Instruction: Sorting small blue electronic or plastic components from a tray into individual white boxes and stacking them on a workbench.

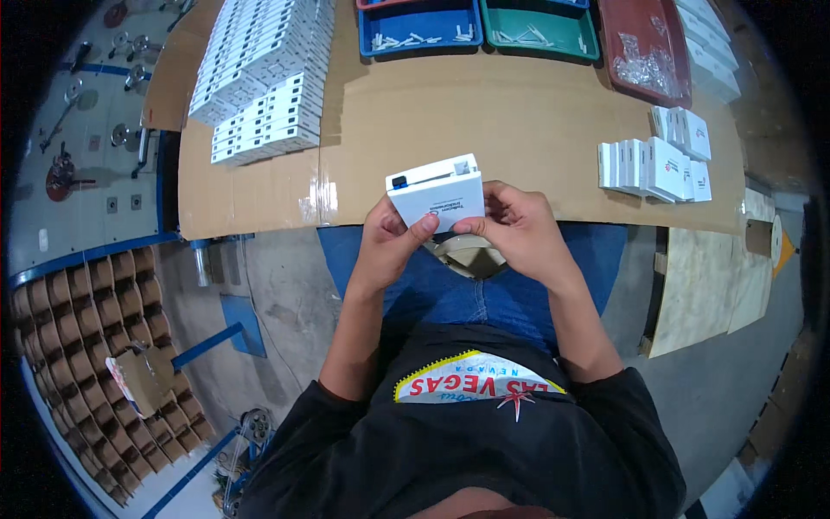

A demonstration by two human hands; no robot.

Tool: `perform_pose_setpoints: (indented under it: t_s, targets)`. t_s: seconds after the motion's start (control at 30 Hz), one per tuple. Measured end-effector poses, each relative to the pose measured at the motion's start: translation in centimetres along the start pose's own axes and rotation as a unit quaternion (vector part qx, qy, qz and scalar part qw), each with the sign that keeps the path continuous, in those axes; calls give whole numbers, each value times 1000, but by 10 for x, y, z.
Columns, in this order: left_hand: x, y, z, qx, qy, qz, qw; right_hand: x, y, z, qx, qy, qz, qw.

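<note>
Between my two hands is a small white box [439,202], held at the near edge of the cardboard-covered table. Its far side stands open, and a small black piece shows inside at the left end. My left hand [393,238] grips the box's left side, thumb on the printed face. On the right side, my right hand [517,227] holds it with thumb and fingers; some of these fingers are hidden behind the box.
Tall stacks of white boxes [259,65] fill the table's far left. Small white boxes [661,167] stand grouped at the right. A blue tray [421,49] and green tray [540,52] hold white pieces; a red tray [614,73] holds clear pieces.
</note>
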State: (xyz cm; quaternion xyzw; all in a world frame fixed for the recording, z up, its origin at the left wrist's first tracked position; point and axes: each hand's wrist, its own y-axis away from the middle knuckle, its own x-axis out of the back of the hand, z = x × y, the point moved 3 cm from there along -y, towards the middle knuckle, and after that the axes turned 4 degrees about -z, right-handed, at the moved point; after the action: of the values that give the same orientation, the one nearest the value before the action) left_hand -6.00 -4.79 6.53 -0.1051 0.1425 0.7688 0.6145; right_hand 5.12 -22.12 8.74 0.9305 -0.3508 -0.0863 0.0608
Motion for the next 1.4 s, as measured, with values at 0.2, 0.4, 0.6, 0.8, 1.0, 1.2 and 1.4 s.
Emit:
perform_pose_setpoints:
  t_s: [0.2, 0.4, 0.6, 0.8, 1.0, 1.2, 1.4]
  targets:
    - [12, -2, -8, 25, 47, -7, 999, -5, 5, -15, 59, 143, 26, 988]
    - [15, -2, -18, 36, 144, 21, 989, -19, 9, -26, 116, 282, 59, 951]
    - [5, -5, -12, 28, 169, -4, 985, -24, 13, -38, 165, 268, 96, 944]
    - [12, -6, -20, 20, 214, 4, 977, -29, 14, -36, 196, 243, 114, 943]
    - [0, -6, -23, 15, 240, -5, 971, -28, 12, -28, 206, 256, 147, 933]
    - [-20, -16, 2, 27, 141, 74, 987, -12, 6, -11, 131, 207, 145, 959]
    - [-20, -17, 6, 37, 55, 96, 993, -11, -6, 6, -2, -44, 89, 995]
